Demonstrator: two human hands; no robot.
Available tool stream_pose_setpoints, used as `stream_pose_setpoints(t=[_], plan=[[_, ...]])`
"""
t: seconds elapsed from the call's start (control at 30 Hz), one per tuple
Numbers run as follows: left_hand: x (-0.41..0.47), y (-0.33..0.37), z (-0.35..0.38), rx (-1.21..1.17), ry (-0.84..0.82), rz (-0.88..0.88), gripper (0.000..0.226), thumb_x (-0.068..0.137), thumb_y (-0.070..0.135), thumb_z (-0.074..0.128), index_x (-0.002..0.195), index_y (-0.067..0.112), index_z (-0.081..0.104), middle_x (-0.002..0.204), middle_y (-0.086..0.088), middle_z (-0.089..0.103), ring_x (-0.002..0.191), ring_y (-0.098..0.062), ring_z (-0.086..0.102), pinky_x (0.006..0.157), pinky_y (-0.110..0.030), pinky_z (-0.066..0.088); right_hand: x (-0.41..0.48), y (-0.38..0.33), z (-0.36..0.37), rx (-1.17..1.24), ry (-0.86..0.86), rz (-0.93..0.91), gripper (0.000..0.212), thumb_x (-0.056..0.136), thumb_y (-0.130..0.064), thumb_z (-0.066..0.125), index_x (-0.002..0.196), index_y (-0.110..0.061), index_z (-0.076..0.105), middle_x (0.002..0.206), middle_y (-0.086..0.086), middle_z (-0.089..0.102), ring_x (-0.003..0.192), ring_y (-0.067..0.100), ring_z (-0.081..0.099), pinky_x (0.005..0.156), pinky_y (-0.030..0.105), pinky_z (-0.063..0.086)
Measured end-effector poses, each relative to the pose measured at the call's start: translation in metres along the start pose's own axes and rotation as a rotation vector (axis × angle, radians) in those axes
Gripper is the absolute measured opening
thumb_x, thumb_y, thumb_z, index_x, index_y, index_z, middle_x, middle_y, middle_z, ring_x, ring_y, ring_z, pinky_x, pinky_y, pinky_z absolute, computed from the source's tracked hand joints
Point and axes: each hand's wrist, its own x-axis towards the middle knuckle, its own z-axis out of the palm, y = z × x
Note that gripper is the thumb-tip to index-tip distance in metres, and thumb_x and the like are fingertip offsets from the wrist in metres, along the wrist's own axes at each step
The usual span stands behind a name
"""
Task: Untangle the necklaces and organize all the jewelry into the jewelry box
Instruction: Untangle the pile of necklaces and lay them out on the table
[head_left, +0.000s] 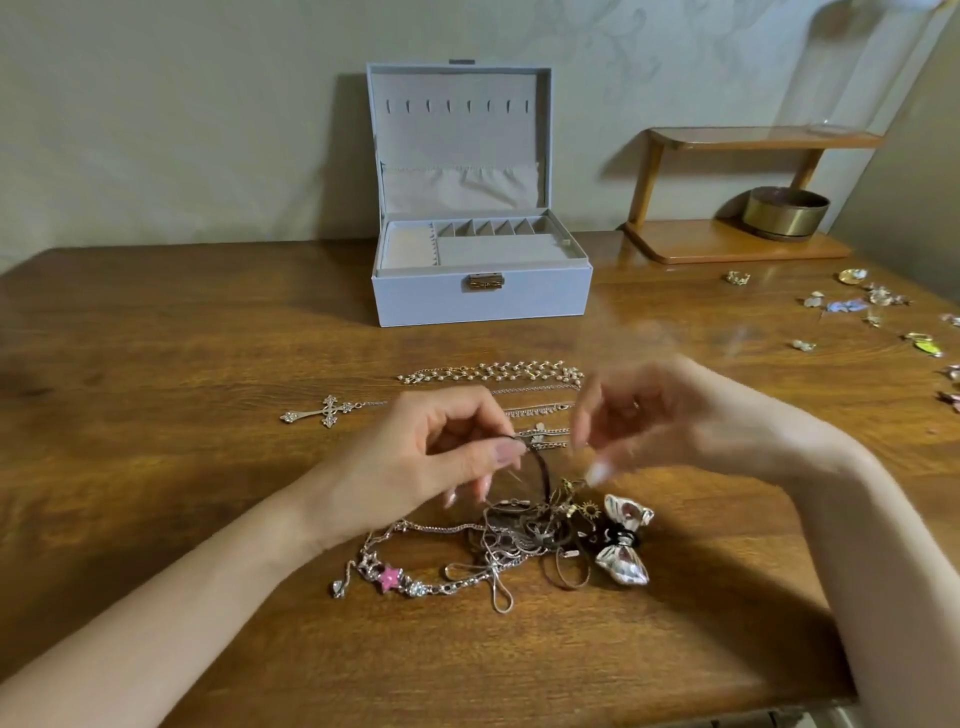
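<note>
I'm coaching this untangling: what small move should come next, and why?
Probably steady the tangle with the right hand while the left hand draws upward the brown cord it pinches. The cord runs down into the tangle, and the blurred right hand hovers just above it.

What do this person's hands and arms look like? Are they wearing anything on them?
Both forearms are bare, with no sleeves, watch or bracelets in view. The left hand has long nails in pale polish; the right hand is blurred, though its nails look long and pale too.
</note>
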Motion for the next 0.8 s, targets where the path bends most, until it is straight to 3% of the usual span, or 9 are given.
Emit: stream_pose_setpoints(t=[0.07, 0.13, 0.27, 0.4, 0.5, 0.57, 0.67, 0.8], plan=[[-0.001, 0.004, -0.006, -0.008, 0.052, 0.034, 0.017, 0.084, 0.026, 0.059, 0.081, 0.010, 0.059, 0.062, 0.001, 0.062, 0.054, -0.005, 0.054, 0.048, -0.012, 0.040, -0.006, 0.001, -0.004, -0.183, -0.232, 0.092, 0.030, 0.070, -0.033, 0.080, 0.096, -0.029, 0.066, 0.077, 0.001, 0.061, 0.066, 0.013, 0.055, 0.061, 0.035, 0.045], [-0.002, 0.004, -0.011, 0.029, 0.110, 0.103, 0.022, 0.089, 0.029, 0.062, 0.083, 0.009, 0.057, 0.066, -0.002, 0.067, 0.052, -0.009, 0.056, 0.047, -0.013, 0.041, -0.006, 0.004, -0.001, -0.297, -0.334, 0.178, 0.036, 0.070, -0.030, 0.081, 0.100, -0.036, 0.063, 0.083, 0.001, 0.059, 0.071, 0.013, 0.055, 0.067, 0.038, 0.046], [-0.004, 0.004, -0.015, 0.159, 0.235, 0.241, 0.018, 0.086, 0.030, 0.054, 0.084, 0.012, 0.054, 0.069, -0.001, 0.071, 0.050, -0.014, 0.062, 0.047, -0.016, 0.046, 0.001, 0.006, 0.010, -0.417, -0.325, 0.245, 0.032, 0.069, -0.026, 0.083, 0.091, -0.037, 0.062, 0.088, -0.004, 0.056, 0.076, 0.012, 0.051, 0.069, 0.031, 0.043], [-0.006, 0.008, -0.014, 0.078, 0.238, 0.248, 0.017, 0.085, 0.026, 0.053, 0.081, 0.010, 0.052, 0.063, -0.008, 0.069, 0.050, -0.013, 0.062, 0.049, -0.011, 0.043, -0.001, 0.004, 0.010, -0.438, -0.276, 0.115, 0.020, 0.075, -0.030, 0.079, 0.086, -0.036, 0.063, 0.092, -0.015, 0.052, 0.081, 0.002, 0.053, 0.067, 0.014, 0.041], [-0.008, 0.007, -0.014, 0.061, 0.215, 0.195, 0.020, 0.082, 0.032, 0.054, 0.080, 0.013, 0.053, 0.053, -0.009, 0.065, 0.045, -0.016, 0.060, 0.046, -0.013, 0.042, -0.002, -0.002, 0.006, -0.243, -0.253, -0.047, 0.011, 0.083, -0.020, 0.073, 0.092, -0.019, 0.066, 0.095, -0.005, 0.062, 0.080, 0.008, 0.059, 0.070, 0.018, 0.045], [-0.008, 0.008, -0.014, 0.027, 0.184, 0.136, 0.020, 0.080, 0.036, 0.056, 0.080, 0.016, 0.053, 0.048, -0.009, 0.062, 0.041, -0.016, 0.058, 0.042, -0.015, 0.041, -0.006, -0.007, 0.002, 0.020, -0.177, -0.124, 0.008, 0.085, -0.015, 0.069, 0.093, -0.013, 0.067, 0.091, 0.000, 0.067, 0.076, 0.012, 0.062, 0.068, 0.023, 0.048], [-0.007, 0.009, -0.013, 0.020, 0.065, 0.001, 0.018, 0.082, 0.034, 0.065, 0.080, 0.020, 0.054, 0.047, -0.009, 0.061, 0.038, -0.016, 0.057, 0.040, -0.019, 0.042, -0.009, -0.008, -0.003, 0.364, 0.005, -0.257, 0.013, 0.082, -0.026, 0.071, 0.089, -0.015, 0.066, 0.079, 0.003, 0.066, 0.066, 0.017, 0.062, 0.059, 0.025, 0.051], [-0.002, 0.004, -0.008, 0.214, -0.113, -0.210, 0.013, 0.091, 0.014, 0.058, 0.082, 0.009, 0.050, 0.052, -0.007, 0.067, 0.036, -0.013, 0.054, 0.043, -0.012, 0.038, -0.003, -0.007, -0.002, 0.540, 0.140, -0.399, 0.014, 0.081, -0.034, 0.069, 0.084, -0.021, 0.065, 0.073, 0.001, 0.065, 0.061, 0.018, 0.063, 0.053, 0.023, 0.050]])
